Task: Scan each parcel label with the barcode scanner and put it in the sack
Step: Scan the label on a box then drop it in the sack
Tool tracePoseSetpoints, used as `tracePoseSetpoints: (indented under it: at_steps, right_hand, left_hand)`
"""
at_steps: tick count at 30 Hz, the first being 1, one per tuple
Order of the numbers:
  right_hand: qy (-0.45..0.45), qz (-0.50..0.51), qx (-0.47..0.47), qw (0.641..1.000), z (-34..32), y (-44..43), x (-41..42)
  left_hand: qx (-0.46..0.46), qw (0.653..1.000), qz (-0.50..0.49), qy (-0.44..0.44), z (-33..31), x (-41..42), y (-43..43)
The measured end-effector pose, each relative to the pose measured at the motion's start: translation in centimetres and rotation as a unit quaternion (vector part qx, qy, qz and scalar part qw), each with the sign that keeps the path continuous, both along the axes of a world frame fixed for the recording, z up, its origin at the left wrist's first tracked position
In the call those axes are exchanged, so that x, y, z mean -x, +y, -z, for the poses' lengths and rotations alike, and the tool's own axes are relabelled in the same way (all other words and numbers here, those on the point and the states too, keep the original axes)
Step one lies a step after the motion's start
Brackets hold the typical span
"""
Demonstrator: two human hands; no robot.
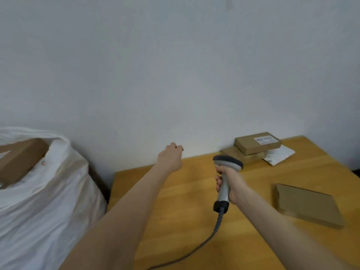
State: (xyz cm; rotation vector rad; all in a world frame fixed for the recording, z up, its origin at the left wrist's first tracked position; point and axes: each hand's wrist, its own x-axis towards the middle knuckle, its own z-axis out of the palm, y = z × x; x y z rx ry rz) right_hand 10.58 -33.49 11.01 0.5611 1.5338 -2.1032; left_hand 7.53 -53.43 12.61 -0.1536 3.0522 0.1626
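A small parcel-sorting corner in a plain room: a wooden surface (pixel 175 191) against a bare white wall (pixel 175 65), cardboard parcels (pixel 257 143) stacked far right, one with a printed label, a corded barcode scanner (pixel 227 172), and a white sack (pixel 48 191) holding boxes on the left.

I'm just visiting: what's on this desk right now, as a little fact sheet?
Right hand: grips grey handheld barcode scanner
Left hand: fingers curled, holds nothing
White plastic sack: left of wooden table, brown box inside
Labelled cardboard parcel: atop lower cardboard parcel, at back
Flat plain cardboard parcel: table's right side
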Motion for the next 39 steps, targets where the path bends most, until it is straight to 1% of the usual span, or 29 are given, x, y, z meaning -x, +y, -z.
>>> tracePoseSetpoints:
  at_steps: [5, 11, 14, 16, 19, 22, 26, 33, 36, 37, 39]
  right_hand:
    - [-0.025, 0.070, -0.034, 0.997, 1.6, 10.6, 3.0]
    - [-0.059, 0.155, -0.052, 0.985, 4.1, 18.3, 5.9]
    - [-0.081, 0.193, -0.060, 0.976, 5.7, 22.0, 6.6]
    - [-0.097, 0.217, -0.079, 0.968, 6.9, 24.7, 6.6]
    - [-0.115, 0.229, -0.096, 0.962, 8.7, 28.8, 6.9]
    - [-0.127, 0.222, -0.110, 0.960, 10.6, 32.2, 7.8]
    - [-0.137, 0.199, -0.105, 0.965, 12.6, 36.1, 9.2]
    - [-0.155, 0.233, -0.086, 0.956, 15.8, 40.6, 11.0]
    - [-0.165, 0.228, -0.065, 0.957, 17.1, 41.1, 11.5]
    - [-0.168, 0.223, -0.055, 0.959, 17.5, 41.2, 11.5]
    - [-0.170, 0.226, -0.046, 0.958, 17.9, 41.4, 11.4]
  left_hand:
    - [-0.017, 0.997, 0.069, -0.024, 2.6, 4.3, 12.0]
    - [-0.019, 0.989, 0.134, -0.064, 6.1, 9.2, 20.6]
    - [-0.061, 0.981, 0.158, -0.099, 8.8, 11.3, 24.8]
    - [-0.111, 0.974, 0.149, -0.131, 10.6, 11.7, 27.7]
    - [-0.150, 0.963, 0.137, -0.176, 12.9, 11.9, 31.3]
    - [-0.173, 0.957, 0.106, -0.208, 14.9, 12.2, 34.0]
    - [-0.201, 0.951, 0.027, -0.232, 16.6, 12.3, 37.1]
    - [-0.249, 0.931, -0.089, -0.250, 19.9, 10.9, 41.4]
    - [-0.307, 0.908, -0.134, -0.252, 21.2, 10.8, 42.0]
    - [-0.335, 0.895, -0.157, -0.251, 21.6, 10.7, 42.0]
    - [-0.399, 0.856, -0.220, -0.244, 21.8, 10.3, 41.7]
